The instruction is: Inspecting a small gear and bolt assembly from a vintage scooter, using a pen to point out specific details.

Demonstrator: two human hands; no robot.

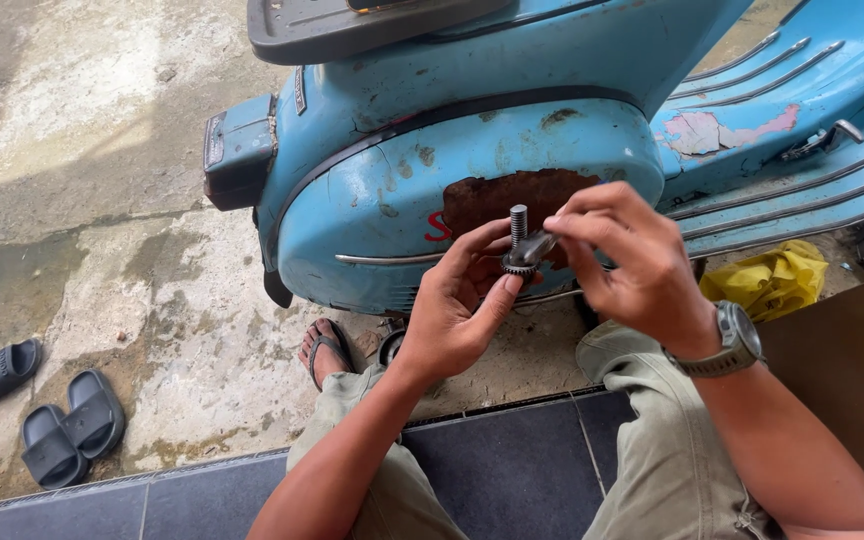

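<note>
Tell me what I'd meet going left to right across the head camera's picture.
Dark slippers → scooter's tail light → left hand → toothed metal shaft held by both hands → right hand → wristwatch → crumpled yellow bag.

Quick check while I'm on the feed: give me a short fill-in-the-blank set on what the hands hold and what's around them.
1. The left hand and right hand together hold a small metal gear with a threaded ____ sticking up.
2. The scooter behind the hands is painted light ____.
3. The watch sits on the ____ wrist.
4. Dark sandals lie on the concrete floor to the person's ____.

Missing words: shaft; blue; right; left
</note>
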